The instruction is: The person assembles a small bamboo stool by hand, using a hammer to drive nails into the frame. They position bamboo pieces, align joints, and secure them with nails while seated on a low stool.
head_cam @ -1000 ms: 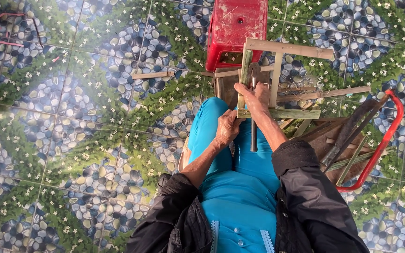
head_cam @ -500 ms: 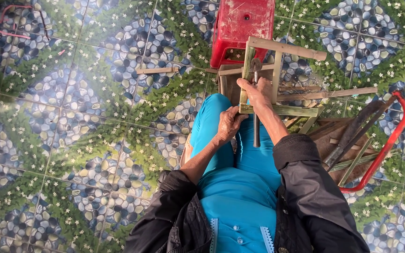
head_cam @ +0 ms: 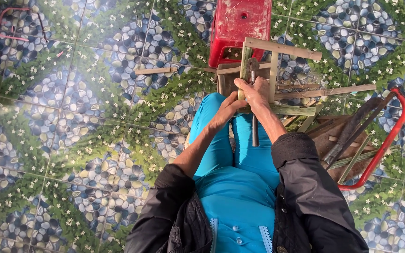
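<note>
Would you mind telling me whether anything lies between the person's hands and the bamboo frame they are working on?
Nothing visible does. The right hand already grips the bamboo frame at its lower edge together with a dark metal tool, and the left hand rests against the frame's lower left corner.

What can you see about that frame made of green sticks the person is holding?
The frame of pale green bamboo-like sticks is a rough rectangle: a thick bar across the top, upright pieces and a lower crossbar. It stands upright over the person's knees, in front of the red plastic stool. The right hand grips one upright beside a dark metal tool, and the left hand touches its lower edge.
</note>
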